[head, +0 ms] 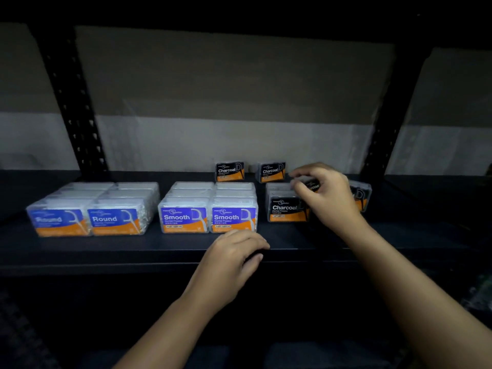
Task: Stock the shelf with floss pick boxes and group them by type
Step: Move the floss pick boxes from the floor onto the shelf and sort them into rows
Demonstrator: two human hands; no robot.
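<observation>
**On the black shelf: floss pick boxes sitting in three labelled groups**

Across the black metal shelf [80, 251], clear plastic boxes are standing in blocks with their labels facing the camera. At about nine o'clock, the Round boxes [90, 209] are showing blue-and-orange labels reading "Round", in two columns running back toward the wall. Near the centre, the Smooth boxes [209, 209] are carrying purple-and-orange labels reading "Smooth Dental Flosser", again in two columns running front to back. At about three o'clock, a front Charcoal box [286, 209] is showing a black-and-orange label reading "Charcoal Dental Flosser", with more boxes lined up behind it. Two rear Charcoal boxes [230, 171] and [271, 172] are standing apart at twelve o'clock, close to the back wall, labels forward. The finer print is too small to read.

The right hand [326, 195] is reaching over the Charcoal group, its fingers curled and pinching a held Charcoal box [310, 185], which is tilting so that its label is slanting; only part of it is showing past the fingers. Another partly hidden Charcoal box [361, 194] is peeking out at the hand's three o'clock side.

The left hand [234, 258] is resting on the shelf's front edge at six o'clock from the Smooth boxes, fingers loosely bent downward and gripping nothing visible.
</observation>
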